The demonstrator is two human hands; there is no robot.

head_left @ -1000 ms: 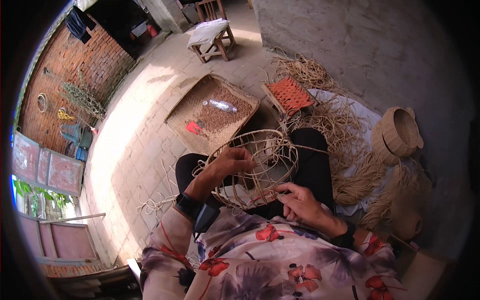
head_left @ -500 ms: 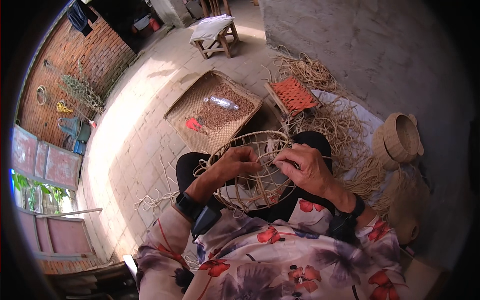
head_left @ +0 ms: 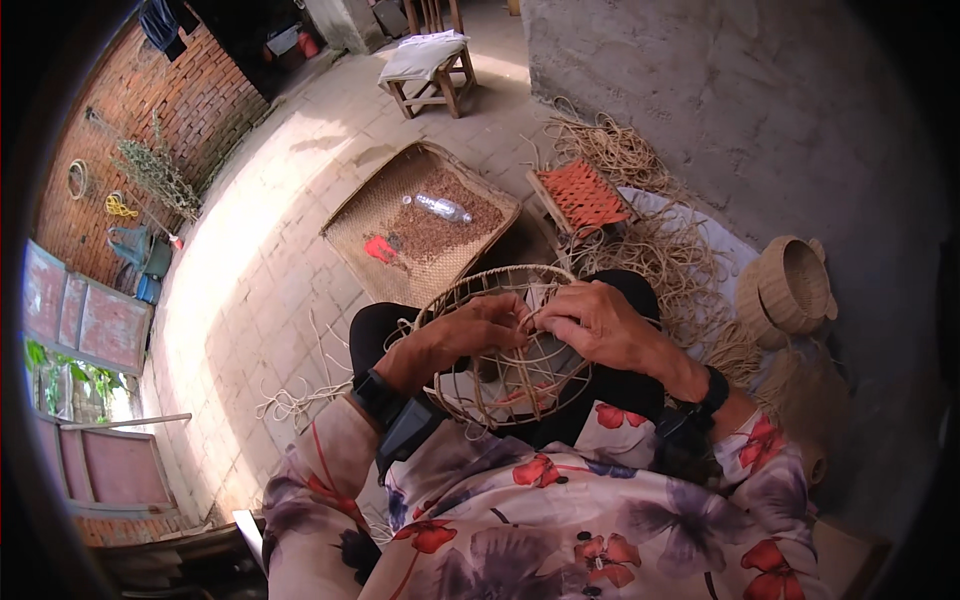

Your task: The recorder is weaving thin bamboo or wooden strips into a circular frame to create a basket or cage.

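Two hands (head_left: pixel 490 322) (head_left: pixel 592 322), one basket frame (head_left: pixel 524 374) and one bottle (head_left: pixel 440 208) show.

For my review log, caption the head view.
Left hand and right hand, close together over an open basket frame, with a woven tray beyond.

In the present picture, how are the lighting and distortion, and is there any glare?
Head view: sunlight almost whitens part of the paving, while the left hand and right hand are in shade; the plastic bottle glints; the brick wall slants near the curved black border.
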